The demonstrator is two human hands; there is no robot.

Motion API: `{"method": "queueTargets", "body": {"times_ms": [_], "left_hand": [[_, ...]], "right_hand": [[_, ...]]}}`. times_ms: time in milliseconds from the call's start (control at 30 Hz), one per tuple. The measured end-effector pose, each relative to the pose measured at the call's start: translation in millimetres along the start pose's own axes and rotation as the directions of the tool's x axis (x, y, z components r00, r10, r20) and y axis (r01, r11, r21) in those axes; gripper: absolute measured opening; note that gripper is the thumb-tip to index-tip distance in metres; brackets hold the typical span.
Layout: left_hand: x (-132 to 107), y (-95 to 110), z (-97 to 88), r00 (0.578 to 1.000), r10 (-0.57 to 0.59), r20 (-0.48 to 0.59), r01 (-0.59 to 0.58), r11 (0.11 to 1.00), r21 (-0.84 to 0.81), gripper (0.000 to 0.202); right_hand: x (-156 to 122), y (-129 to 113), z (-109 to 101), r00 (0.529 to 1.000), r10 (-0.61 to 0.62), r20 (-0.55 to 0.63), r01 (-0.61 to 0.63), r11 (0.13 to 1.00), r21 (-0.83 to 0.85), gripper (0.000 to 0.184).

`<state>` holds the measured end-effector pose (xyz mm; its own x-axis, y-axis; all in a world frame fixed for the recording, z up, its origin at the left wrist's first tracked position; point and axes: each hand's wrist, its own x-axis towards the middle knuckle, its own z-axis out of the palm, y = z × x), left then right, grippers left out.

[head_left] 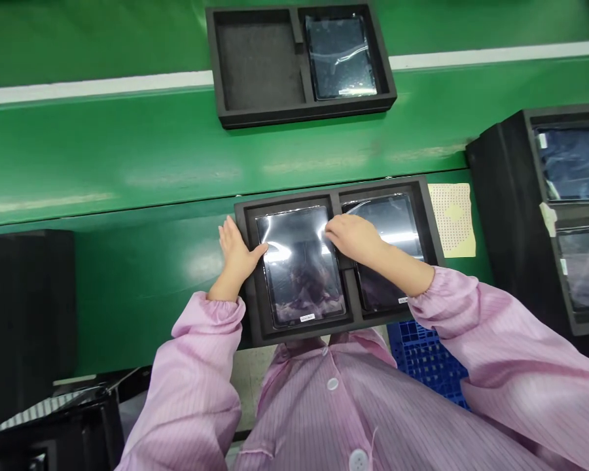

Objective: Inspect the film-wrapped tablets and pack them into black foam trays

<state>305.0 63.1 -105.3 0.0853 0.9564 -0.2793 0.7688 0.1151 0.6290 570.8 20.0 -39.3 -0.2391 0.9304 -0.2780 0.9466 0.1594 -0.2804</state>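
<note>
A black foam tray (294, 337) with two pockets lies on the green bench right in front of me. Each pocket holds a dark glossy tablet: the left tablet (302, 268) and the right tablet (395, 226). My left hand (235, 252) rests flat on the tray's left rim, fingers stretched, thumb touching the left tablet's edge. My right hand (356, 239) lies over the divider, fingers curled and pressing on the left tablet's upper right edge.
A second foam tray (255, 65) sits further back, its left pocket bare, a tablet (341, 59) in its right pocket. A stack of trays with tablets (569, 216) stands at the right. A yellow dotted sheet (454, 219), a blue crate (422, 356) and a black block (24, 307) are nearby.
</note>
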Motion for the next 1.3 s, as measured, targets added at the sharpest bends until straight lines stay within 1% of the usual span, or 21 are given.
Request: {"method": "queueTargets", "body": {"times_ms": [67,133,200,267,367,433,533,567,600,667,700,733,767,833,900,1000,1100,1133,1200,1267,1300], "left_hand": [[1,1,0.4,1.0,-0.001,-0.004,0.001,1.0,-0.005,0.108],[1,2,0.4,1.0,-0.006,-0.001,0.006,1.0,-0.02,0.108],[1,2,0.1,1.0,-0.013,0.008,0.013,0.999,-0.034,0.108],[1,4,-0.4,1.0,-0.014,0.007,0.014,0.999,-0.042,0.108],[0,7,-1.5,1.0,-0.024,0.012,0.024,0.999,-0.025,0.107],[-1,10,-2.3,0.999,-0.041,0.021,0.041,0.999,0.002,0.107],[-1,11,-2.6,0.999,-0.046,0.019,0.045,0.999,0.014,0.107],[0,11,-2.3,0.999,-0.039,0.016,0.039,0.999,0.016,0.106],[0,10,-1.7,0.999,-0.031,0.011,0.031,0.999,0.019,0.106],[1,8,0.1,1.0,-0.027,-0.006,0.027,0.999,0.029,0.106],[2,6,1.1,1.0,-0.027,-0.013,0.027,0.999,0.032,0.106],[2,5,1.9,1.0,-0.026,-0.016,0.027,0.999,0.032,0.107],[3,3,2.3,1.0,-0.024,-0.014,0.024,0.999,0.031,0.107],[3,2,1.0,1.0,-0.005,0.001,0.005,1.0,0.031,0.106],[3,4,-4.6,1.0,0.007,0.015,-0.008,0.998,0.058,0.103],[-1,19,-18.3,1.0,0.014,0.015,-0.017,0.977,0.213,0.1],[-12,46,-22.7,0.986,0.166,0.021,-0.159,0.891,0.425,0.086],[-17,56,-18.3,0.968,0.246,0.045,-0.238,0.852,0.466,0.077],[-32,74,0.8,0.914,0.389,0.117,-0.395,0.784,0.478,0.061],[-47,88,29.1,0.872,0.458,0.173,-0.484,0.751,0.449,0.05],[-53,92,43.9,0.865,0.467,0.181,-0.496,0.747,0.442,0.048]], "right_hand": [[-1,0,-3,0.973,0.23,0.023,-0.23,0.973,0.033,0.019],[-6,-3,-4,0.943,0.327,0.058,-0.33,0.942,0.059,0.025],[-11,-9,-3,0.945,0.315,0.081,-0.323,0.941,0.103,0.024],[-13,-18,0,0.953,0.287,0.102,-0.301,0.937,0.179,0.016],[-10,-34,4,0.952,0.271,0.145,-0.303,0.902,0.306,0.013],[-4,-43,6,0.949,0.266,0.169,-0.312,0.862,0.4,0.016],[9,-50,4,0.945,0.251,0.209,-0.326,0.753,0.572,0.019],[15,-50,3,0.943,0.255,0.212,-0.331,0.697,0.636,0.02],[20,-50,2,0.94,0.269,0.211,-0.336,0.606,0.721,0.022],[30,-48,-2,0.92,0.328,0.215,-0.322,0.316,0.893,0.024],[34,-46,-4,0.906,0.348,0.24,-0.316,0.18,0.932,0.024],[35,-43,-6,0.895,0.35,0.278,-0.329,0.095,0.939,0.023],[34,-39,-8,0.886,0.335,0.32,-0.365,0.08,0.927,0.023],[24,-28,-11,0.869,0.301,0.393,-0.464,0.221,0.858,0.02],[7,-16,-11,0.851,0.317,0.418,-0.516,0.36,0.777,0.017],[-24,-1,-4,0.846,0.411,0.34,-0.523,0.514,0.68,0.02],[-49,11,6,0.858,0.459,0.232,-0.497,0.624,0.603,0.019],[-54,18,8,0.859,0.473,0.196,-0.491,0.65,0.58,0.015],[-60,36,6,0.85,0.516,0.104,-0.486,0.694,0.531,0.009],[-59,61,-3,0.826,0.564,-0.015,-0.491,0.731,0.473,0.018],[-56,76,-9,0.813,0.578,-0.075,-0.492,0.749,0.443,0.023]]}}
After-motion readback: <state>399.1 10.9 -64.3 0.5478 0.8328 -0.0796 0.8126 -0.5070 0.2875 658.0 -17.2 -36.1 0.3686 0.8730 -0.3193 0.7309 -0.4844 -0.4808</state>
